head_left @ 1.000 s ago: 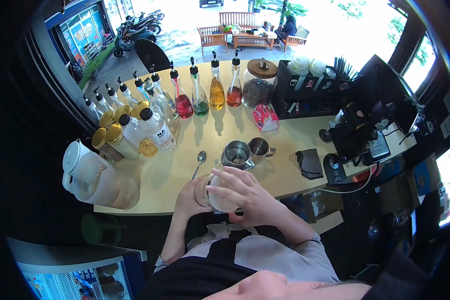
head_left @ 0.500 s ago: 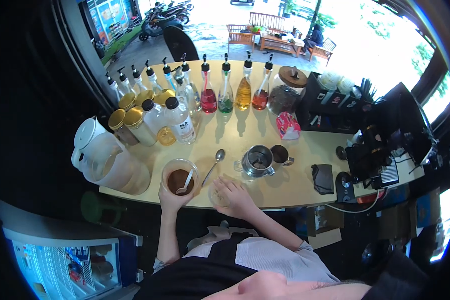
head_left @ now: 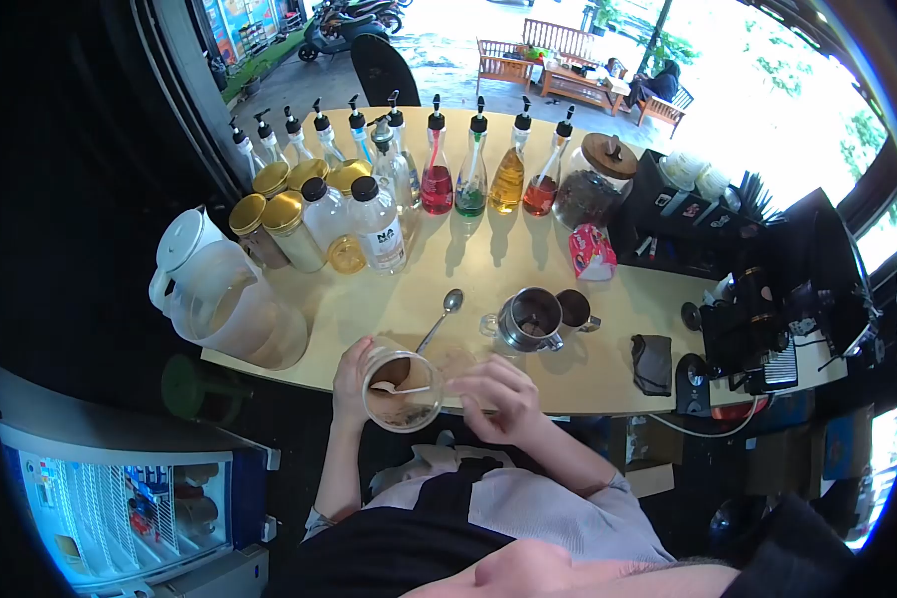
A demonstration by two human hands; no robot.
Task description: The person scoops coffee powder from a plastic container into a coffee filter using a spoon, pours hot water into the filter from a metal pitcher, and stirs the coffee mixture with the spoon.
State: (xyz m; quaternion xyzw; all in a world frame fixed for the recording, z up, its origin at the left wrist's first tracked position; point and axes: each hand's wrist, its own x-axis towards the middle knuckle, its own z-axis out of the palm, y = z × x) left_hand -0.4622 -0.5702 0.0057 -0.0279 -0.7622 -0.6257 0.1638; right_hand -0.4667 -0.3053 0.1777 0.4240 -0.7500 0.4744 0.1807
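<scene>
My left hand (head_left: 351,387) is wrapped round the side of a clear jar (head_left: 405,411), tilted with its mouth toward me. Brown powder (head_left: 389,373) lies inside, and a white plastic spoon (head_left: 405,390) rests in it. Just right of the jar's rim is my right hand (head_left: 505,401). Its index finger reaches toward the spoon's handle and its thumb is apart below, with nothing visibly held. A faint clear round object (head_left: 456,365) stands partly behind those fingers. Beyond the jar lies a metal spoon (head_left: 442,318) on the counter.
A metal pitcher (head_left: 530,317) stands beside a smaller metal cup (head_left: 574,311). Pump bottles (head_left: 437,189) line the back. At the left are gold-lidded jars (head_left: 291,229) and a large plastic jug (head_left: 231,309). A dark cloth (head_left: 652,365) and a coffee machine (head_left: 752,319) are at the right.
My left hand has brought the jar right and nearer, tipping its mouth toward me. My right hand has lifted off the clear round object and moved right. The view has shifted slightly.
</scene>
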